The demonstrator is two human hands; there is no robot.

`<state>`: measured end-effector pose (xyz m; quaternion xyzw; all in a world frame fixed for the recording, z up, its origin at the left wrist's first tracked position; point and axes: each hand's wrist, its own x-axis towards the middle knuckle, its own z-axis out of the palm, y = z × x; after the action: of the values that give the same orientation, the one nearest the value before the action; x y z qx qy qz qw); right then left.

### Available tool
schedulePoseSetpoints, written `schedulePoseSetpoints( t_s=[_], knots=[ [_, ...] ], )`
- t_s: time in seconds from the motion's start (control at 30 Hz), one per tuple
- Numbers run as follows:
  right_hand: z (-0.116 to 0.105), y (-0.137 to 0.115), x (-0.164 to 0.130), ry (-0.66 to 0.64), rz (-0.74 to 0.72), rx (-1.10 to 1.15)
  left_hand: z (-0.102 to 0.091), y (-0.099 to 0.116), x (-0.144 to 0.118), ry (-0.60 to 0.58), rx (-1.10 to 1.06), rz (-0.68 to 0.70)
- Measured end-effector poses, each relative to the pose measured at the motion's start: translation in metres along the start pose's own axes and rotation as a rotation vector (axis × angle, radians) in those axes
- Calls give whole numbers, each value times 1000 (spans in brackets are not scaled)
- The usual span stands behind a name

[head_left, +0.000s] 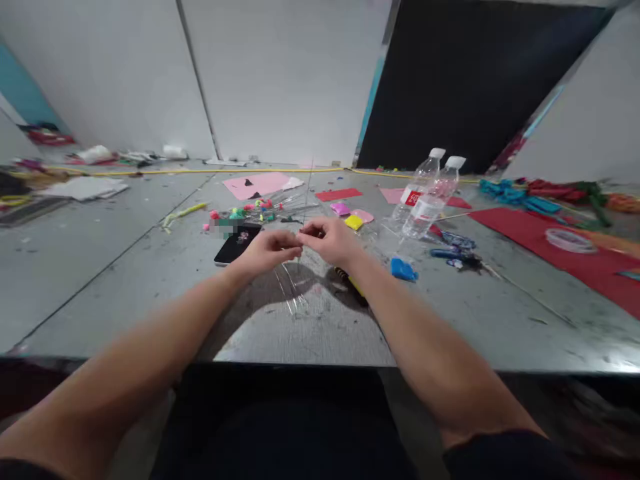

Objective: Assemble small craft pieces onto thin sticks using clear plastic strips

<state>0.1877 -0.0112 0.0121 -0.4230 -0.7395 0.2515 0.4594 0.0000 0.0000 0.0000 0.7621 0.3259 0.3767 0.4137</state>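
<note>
My left hand (269,252) and my right hand (334,241) meet fingertip to fingertip above the table, each closed in a pinch. A thin wire (311,177) rises from between them, and its lower end shows just beneath the fingers. Whatever else the fingertips hold is too small to make out. Below the hands lie several loose thin wires (290,290). Beside my left hand is a black phone (233,247). A yellow-and-black tool (357,288) lies partly hidden under my right forearm.
Small colourful clay pieces (250,210) lie behind the phone. Clay packets, pink (341,209), yellow (354,222) and blue (403,269), sit to the right. Two clear bottles (425,200) stand farther right, near blue-handled pliers (447,254) and red sheets (530,233).
</note>
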Motion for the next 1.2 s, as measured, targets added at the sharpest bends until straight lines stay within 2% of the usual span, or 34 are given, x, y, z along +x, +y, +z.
schedulePoseSetpoints(
  t_s=[0.2, 0.5, 0.73, 1.2],
  knots=[
    [-4, 4, 1, -49, 2, 32, 0, 0, -2, 5, 1, -15],
    [-8, 7, 2, -91, 32, 125, 3, -2, 0, 1, 38, 31],
    [-9, 5, 2, -135, 11, 88, 3, -4, 0, -10, 39, 61],
    [-8, -2, 0, -132, 11, 26, 4, 0, -3, 5, -4, 69]
  ],
)
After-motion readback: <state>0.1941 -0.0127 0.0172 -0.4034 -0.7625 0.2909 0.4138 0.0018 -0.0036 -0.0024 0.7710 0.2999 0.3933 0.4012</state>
